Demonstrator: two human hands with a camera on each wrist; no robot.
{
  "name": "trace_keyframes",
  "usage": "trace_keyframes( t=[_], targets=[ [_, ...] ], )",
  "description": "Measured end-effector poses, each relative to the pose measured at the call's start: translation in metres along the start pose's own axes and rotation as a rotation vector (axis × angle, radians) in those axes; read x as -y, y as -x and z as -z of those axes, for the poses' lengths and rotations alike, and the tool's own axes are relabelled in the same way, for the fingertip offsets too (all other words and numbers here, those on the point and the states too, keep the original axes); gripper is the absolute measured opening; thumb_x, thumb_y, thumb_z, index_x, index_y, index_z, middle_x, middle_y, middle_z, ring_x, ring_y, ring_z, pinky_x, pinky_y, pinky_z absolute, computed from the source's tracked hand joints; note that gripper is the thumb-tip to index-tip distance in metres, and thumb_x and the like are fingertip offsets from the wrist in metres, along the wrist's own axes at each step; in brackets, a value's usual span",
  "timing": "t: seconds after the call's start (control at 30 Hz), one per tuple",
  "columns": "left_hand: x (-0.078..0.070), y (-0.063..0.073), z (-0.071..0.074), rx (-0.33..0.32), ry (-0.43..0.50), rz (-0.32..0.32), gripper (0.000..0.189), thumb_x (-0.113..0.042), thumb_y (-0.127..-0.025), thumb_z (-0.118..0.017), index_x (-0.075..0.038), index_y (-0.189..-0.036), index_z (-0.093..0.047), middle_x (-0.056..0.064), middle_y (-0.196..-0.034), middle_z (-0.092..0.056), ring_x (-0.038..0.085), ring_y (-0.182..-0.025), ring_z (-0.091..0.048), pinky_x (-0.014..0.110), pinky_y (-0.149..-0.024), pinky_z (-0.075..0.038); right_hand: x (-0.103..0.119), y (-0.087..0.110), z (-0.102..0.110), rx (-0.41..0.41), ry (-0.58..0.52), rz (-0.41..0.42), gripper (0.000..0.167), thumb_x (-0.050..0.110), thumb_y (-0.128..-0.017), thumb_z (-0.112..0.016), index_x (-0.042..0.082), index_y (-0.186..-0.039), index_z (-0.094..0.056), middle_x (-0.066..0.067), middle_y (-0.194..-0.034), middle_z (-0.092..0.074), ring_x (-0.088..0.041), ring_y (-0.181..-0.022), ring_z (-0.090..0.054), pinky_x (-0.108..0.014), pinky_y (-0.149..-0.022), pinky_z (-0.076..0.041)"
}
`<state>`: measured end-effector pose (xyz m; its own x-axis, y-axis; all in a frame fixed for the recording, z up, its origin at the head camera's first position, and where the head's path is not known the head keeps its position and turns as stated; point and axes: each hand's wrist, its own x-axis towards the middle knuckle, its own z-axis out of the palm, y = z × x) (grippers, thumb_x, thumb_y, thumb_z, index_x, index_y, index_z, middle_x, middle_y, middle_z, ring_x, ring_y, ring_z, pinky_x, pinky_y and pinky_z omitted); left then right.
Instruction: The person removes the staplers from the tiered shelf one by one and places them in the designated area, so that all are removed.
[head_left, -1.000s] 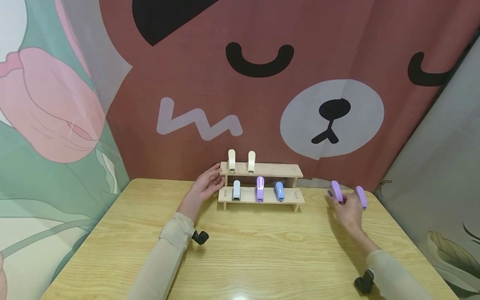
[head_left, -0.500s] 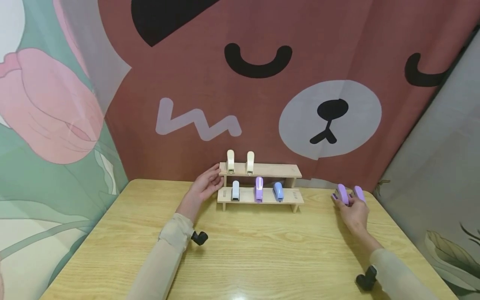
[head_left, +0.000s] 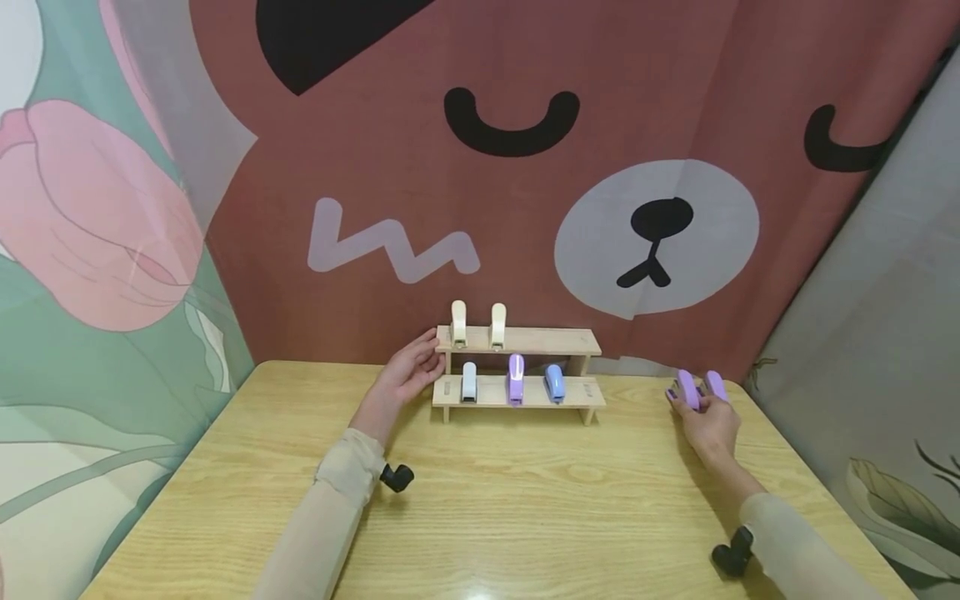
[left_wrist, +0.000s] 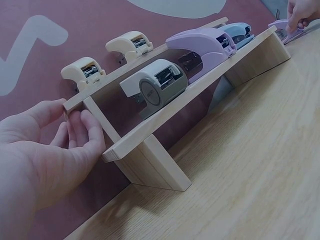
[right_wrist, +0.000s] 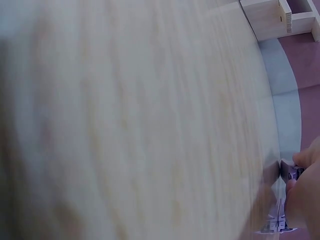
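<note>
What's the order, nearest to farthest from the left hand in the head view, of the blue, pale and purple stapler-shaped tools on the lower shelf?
From the left hand:
1. Pale tool: toward the left end of the lower shelf.
2. Purple tool: near the middle.
3. Blue tool: right of the purple one.

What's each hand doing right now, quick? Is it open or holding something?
Left hand: closed, holding the end of the wooden shelf.
Right hand: closed, holding a purple stapler.
</note>
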<state>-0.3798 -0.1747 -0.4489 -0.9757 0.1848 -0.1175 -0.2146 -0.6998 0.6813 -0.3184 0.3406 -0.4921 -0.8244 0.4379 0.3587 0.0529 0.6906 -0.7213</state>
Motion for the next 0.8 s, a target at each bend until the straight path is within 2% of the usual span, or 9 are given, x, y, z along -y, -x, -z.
trace_keyframes(
  t=[0.33,0.8],
  targets=[
    [0.0005,-0.0014,0.0010,-0.021,0.028,0.004,0.050,0.000,-0.105,-0.053,-0.009,-0.153,-0.044,0.010,-0.113,-0.055,0.017,-0.096,-0.053,0.029,-0.087,-0.053,-0.0009,-0.0013,-0.0008,-0.005,0.020,0.024,0.031,0.017,-0.092,-0.076,-0.013,-0.087,-0.068,-0.023,-0.080,-0.066,-0.039,-0.081,-0.061,-0.042,-0.065,-0.047],
    [0.0001,-0.0007,0.0005,-0.027,0.025,0.010,0.052,0.000,-0.105,-0.054,-0.009,-0.154,-0.042,0.009,-0.113,-0.055,0.017,-0.096,-0.054,0.030,-0.090,-0.051,-0.0014,-0.0003,0.0001,0.020,0.020,-0.032,0.031,0.017,-0.086,-0.079,-0.013,-0.087,-0.069,-0.029,-0.088,-0.068,-0.046,-0.089,-0.061,-0.056,-0.081,-0.049]
  ],
)
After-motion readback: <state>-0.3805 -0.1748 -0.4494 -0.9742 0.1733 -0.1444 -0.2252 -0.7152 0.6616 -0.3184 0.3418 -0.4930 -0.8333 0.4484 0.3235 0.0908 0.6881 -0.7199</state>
